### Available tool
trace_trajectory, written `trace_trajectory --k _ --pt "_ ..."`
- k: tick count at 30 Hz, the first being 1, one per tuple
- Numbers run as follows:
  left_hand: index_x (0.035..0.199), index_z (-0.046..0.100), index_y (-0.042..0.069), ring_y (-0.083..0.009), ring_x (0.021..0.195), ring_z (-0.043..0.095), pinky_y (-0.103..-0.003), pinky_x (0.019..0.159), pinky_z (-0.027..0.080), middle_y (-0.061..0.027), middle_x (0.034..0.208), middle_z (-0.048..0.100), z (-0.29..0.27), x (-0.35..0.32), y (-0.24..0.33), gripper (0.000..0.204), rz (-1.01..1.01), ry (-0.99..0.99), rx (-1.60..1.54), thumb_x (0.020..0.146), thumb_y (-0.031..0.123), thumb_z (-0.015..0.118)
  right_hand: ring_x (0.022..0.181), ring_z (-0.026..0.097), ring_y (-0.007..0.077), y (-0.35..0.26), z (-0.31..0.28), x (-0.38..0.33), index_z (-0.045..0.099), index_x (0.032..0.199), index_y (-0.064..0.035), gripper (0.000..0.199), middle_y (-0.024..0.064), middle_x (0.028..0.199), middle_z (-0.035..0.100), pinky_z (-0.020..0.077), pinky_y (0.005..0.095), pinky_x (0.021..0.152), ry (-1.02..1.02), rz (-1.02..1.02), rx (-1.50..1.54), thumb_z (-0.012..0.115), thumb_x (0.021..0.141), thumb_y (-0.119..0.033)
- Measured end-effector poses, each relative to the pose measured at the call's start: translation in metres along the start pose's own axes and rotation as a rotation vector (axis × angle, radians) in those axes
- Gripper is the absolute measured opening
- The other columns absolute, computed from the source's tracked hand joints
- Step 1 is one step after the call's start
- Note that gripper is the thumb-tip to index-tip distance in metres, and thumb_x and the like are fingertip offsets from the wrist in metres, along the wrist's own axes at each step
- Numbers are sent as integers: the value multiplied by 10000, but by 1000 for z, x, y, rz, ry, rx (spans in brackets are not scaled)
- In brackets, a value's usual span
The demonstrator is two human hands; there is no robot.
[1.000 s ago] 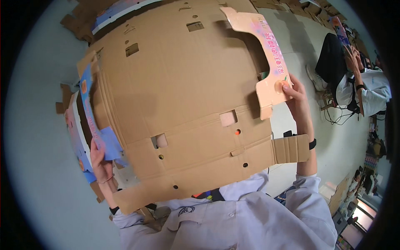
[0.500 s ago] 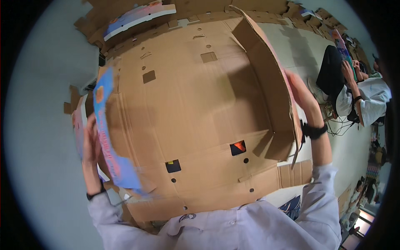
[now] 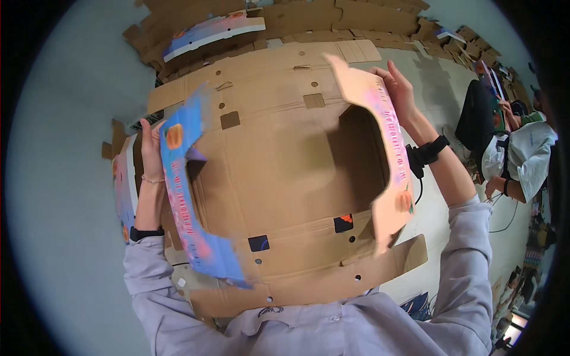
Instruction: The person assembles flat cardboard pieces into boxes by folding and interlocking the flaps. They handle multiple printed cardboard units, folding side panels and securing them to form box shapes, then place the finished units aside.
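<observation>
A partly folded brown cardboard box [image 3: 285,172] lies before me, its plain inner side up, with square cut-outs and round holes. Along its left side stands a blue and pink printed flap [image 3: 185,204]. My left hand [image 3: 151,148] rests against the outside of that flap, thumb raised. The right flap [image 3: 389,136] is peach and pink, leaning inward with a curved cut-out edge. Against its outer upper part presses my right hand [image 3: 399,92], thumb up and apart from the fingers. Both flaps partly hide the fingers behind them.
Flattened cardboard [image 3: 291,18] lies beyond the box, with a printed strip [image 3: 214,34] on it. Another printed piece [image 3: 126,184] stands by the left wall. At the right, a seated person [image 3: 516,142] handles a printed board. Dark cables lie on the pale floor.
The right wall has folded inward, bringing its printed face into view. My right hand has moved up and left along it. My left hand has moved up and right, and the left flap shifted right.
</observation>
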State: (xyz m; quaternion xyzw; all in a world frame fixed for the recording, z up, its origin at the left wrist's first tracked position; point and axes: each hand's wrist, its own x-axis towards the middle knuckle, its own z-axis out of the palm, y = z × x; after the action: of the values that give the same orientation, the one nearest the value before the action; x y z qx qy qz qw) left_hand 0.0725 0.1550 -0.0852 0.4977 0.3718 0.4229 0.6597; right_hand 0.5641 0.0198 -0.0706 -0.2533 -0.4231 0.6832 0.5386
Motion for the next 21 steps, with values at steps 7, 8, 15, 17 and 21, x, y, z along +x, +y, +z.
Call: trace_trajectory --k 7,8,15,17,21 --pt "949 651 1 -49 599 533 -212 521 408 14 722 616 2 9 15 758 -23 -270 51 981 656 269 670 552 75 3 11 3 648 945 -6 565 39 810 633 451 235 664 476 123 -422 447 973 -533" --pt "886 651 8 -51 580 522 -219 521 413 13 694 601 1 10 13 738 -55 -227 40 990 636 278 652 542 77 3 13 6 660 917 -4 576 37 788 627 443 236 652 467 131 -474 452 970 -539" --pt "693 674 45 -251 516 574 -367 539 470 -106 593 612 62 3 -31 635 725 -27 1059 986 538 402 625 572 231 29 43 17 665 768 34 647 107 655 623 458 384 626 253 264 -1208 445 958 -545" --pt "681 691 63 -342 536 589 -420 554 479 -161 586 615 90 -6 -38 570 863 14 1398 962 502 462 624 609 331 37 57 15 678 764 26 589 177 659 638 475 441 645 243 194 -1361 461 954 -487" --pt "795 707 51 -418 613 603 -484 575 472 -202 604 599 124 -29 -31 448 321 43 1511 950 426 517 675 599 397 45 78 9 668 865 -6 378 190 744 640 471 478 658 320 83 -1622 501 949 -334"
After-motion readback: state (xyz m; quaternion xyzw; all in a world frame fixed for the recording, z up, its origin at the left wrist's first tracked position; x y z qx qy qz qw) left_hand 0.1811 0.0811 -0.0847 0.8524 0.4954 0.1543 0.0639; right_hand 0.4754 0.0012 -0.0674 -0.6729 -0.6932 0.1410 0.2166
